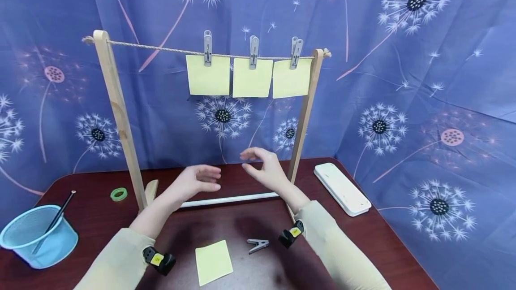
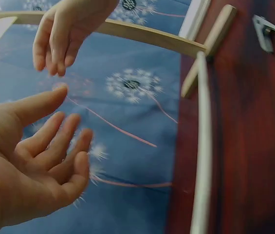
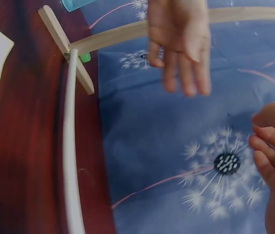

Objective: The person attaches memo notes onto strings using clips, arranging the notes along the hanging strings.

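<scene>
My left hand [image 1: 198,182] and right hand [image 1: 264,169] hover apart over the table, palms turned toward each other, fingers relaxed around nothing. Above them a twine line [image 1: 161,49] runs between two wooden posts. Three yellow paper notes hang from it: a left one [image 1: 208,77], a middle one [image 1: 251,79] and a right one [image 1: 291,79], each under a grey clothespin [image 1: 208,48]. Down on the table, nearer me, lie a yellow note [image 1: 213,262] and a loose grey clothespin [image 1: 258,245]. The left wrist view shows the right hand [image 2: 71,34] beyond the left fingers.
A blue mesh cup [image 1: 52,245] with a dark pencil [image 1: 60,211] stands at the left, near a green tape roll [image 1: 118,194]. On the right lies a white case [image 1: 342,189]. The stand's white bottom bar [image 1: 231,200] crosses behind the wrists, with a patterned curtain behind.
</scene>
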### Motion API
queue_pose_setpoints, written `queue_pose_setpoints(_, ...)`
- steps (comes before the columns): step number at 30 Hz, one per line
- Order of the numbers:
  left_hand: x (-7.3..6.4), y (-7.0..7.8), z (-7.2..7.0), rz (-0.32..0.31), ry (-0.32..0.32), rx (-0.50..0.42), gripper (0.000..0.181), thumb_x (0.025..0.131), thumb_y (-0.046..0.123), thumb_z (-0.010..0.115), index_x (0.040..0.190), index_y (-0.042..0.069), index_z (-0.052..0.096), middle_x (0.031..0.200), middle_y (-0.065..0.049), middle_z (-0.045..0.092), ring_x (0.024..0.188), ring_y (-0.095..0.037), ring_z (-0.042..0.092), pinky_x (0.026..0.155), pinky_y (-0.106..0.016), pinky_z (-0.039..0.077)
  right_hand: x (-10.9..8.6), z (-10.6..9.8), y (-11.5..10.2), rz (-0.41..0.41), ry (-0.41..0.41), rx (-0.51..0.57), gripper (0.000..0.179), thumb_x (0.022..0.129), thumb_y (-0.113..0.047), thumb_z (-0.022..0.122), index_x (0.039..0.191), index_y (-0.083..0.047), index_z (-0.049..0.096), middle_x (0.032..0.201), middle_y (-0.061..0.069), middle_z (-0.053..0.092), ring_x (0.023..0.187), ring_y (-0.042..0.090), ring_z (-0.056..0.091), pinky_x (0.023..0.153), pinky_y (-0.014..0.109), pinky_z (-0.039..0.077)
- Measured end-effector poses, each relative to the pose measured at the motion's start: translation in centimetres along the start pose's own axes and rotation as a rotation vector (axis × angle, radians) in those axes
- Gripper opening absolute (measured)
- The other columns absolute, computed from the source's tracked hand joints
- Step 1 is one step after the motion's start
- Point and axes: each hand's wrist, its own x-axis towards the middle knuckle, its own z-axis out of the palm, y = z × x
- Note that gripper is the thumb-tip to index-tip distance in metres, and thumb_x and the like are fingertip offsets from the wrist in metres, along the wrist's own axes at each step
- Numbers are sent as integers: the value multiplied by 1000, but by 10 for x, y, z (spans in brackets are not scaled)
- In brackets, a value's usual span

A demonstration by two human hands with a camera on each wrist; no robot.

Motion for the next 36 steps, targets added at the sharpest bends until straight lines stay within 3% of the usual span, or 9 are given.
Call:
queue_pose_setpoints(8, -16, -42, 17, -109, -145, 46, 52, 80, 8, 77, 125, -9, 59, 123, -24, 63, 115, -39, 59, 92, -43, 53, -42, 8, 14, 107, -68, 30, 25, 82, -5, 75, 106, -1, 68, 99, 10, 74, 92, 26, 69, 84, 31, 55)
queue_pose_setpoints(12, -22, -56, 24, -130, -201, 27, 53, 81, 5, 76, 126, -12, 55, 125, -28, 60, 115, -42, 58, 92, -43, 53, -56, 10, 18, 157, -130, 120, 26, 84, -3, 72, 109, 3, 66, 103, 16, 71, 98, 30, 66, 89, 35, 53)
queue_pose_setpoints(17, -32, -72, 30, -135, -232, -22, 53, 82, 8, 75, 127, -13, 54, 125, -28, 60, 113, -36, 59, 91, -42, 53, -75, 17, 21, 279, -193, 159, 27, 85, -11, 74, 111, -6, 67, 107, 15, 71, 98, 22, 67, 90, 40, 53)
queue_pose_setpoints(21, -40, -84, 34, -121, -272, -93, 55, 84, 12, 73, 129, -13, 52, 127, -27, 59, 114, -33, 58, 91, -40, 52, -89, 27, 23, 344, -214, 198, 26, 86, -8, 73, 110, -2, 66, 106, 15, 70, 99, 21, 65, 92, 45, 52)
queue_pose_setpoints(29, -50, -98, 34, -114, -287, -154, 59, 86, 16, 72, 133, -12, 49, 127, -26, 59, 116, -34, 57, 92, -40, 52, -107, 34, 29, 360, -243, 207, 28, 84, -4, 73, 109, 6, 65, 105, 24, 69, 101, 39, 64, 91, 50, 51)
queue_pose_setpoints(36, -55, -104, 27, -105, -324, -193, 59, 87, 16, 70, 133, -14, 47, 127, -26, 59, 113, -29, 58, 86, -32, 53, -116, 33, 42, 352, -289, 230, 27, 84, -13, 77, 108, -4, 67, 105, 16, 71, 101, 30, 65, 87, 35, 54)
